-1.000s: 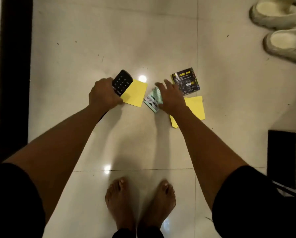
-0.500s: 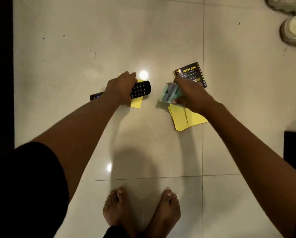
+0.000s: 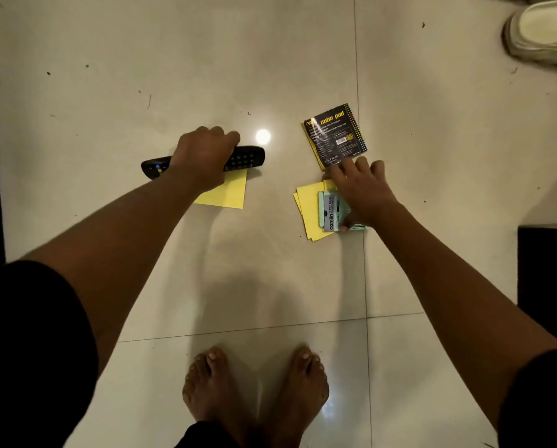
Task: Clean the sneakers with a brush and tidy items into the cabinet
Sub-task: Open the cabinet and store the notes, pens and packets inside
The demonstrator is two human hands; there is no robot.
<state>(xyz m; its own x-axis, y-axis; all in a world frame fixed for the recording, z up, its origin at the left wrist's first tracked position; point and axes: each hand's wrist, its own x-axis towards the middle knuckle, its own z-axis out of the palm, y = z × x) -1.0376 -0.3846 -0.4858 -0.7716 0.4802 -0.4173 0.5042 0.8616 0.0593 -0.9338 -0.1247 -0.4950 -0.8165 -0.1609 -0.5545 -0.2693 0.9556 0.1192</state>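
The fingers of my left hand are curled over the middle of a black remote, gripping it from above. The remote lies crosswise on the pale tiled floor, both its ends sticking out past my knuckles. A single yellow sheet lies flat just under it, partly covered by my wrist.

On my right hand the fingers are stretched forward and spread, and their tips touch the near edge of a black spiral notepad, which lies flat on the floor. My thumb hooks round the near end of a small green box and pins it against my palm. The box sits across a loose stack of yellow sheets. I cannot tell whether it is raised off them.

One pale sneaker sits on the floor at the far right, well apart from both hands and partly cut off by the frame. My bare feet stand side by side on the tiles, close to me.
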